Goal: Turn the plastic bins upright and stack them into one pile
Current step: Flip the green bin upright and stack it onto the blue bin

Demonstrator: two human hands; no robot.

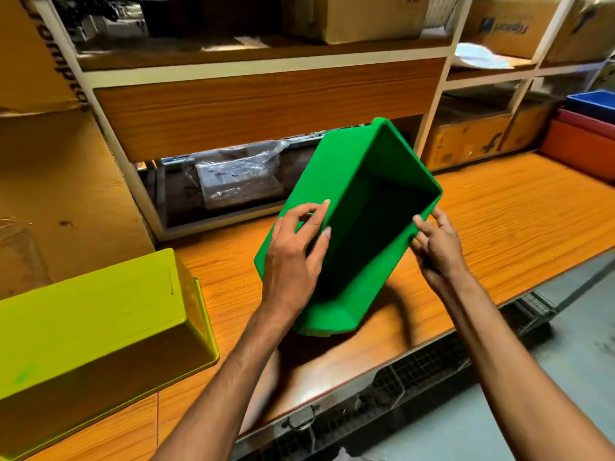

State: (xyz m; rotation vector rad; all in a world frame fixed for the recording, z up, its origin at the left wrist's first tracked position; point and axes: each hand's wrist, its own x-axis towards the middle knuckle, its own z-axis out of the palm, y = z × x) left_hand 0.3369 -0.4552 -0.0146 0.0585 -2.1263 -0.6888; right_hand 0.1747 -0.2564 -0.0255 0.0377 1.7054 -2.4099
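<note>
A green plastic bin (pixel 359 207) is held tilted above the wooden table (pixel 515 214), its open side turned toward me and its lower end near the tabletop. My left hand (pixel 294 257) grips its left wall, fingers over the rim. My right hand (pixel 436 247) holds the right rim. A yellow-green bin (pixel 100 321) lies upside down on the table at the left, bottom up. At the far right stand a blue bin (pixel 594 104), a dark red bin (pixel 589 123) and an orange bin (pixel 582 149), apparently stacked.
White-framed shelves (pixel 266 69) with cardboard boxes (pixel 362 18) rise behind the table. A plastic-wrapped item (pixel 236 174) sits on the low shelf behind the green bin. A large cardboard sheet (pixel 60 194) leans at the left. A wire mesh rack (pixel 416 377) runs below the table's front edge.
</note>
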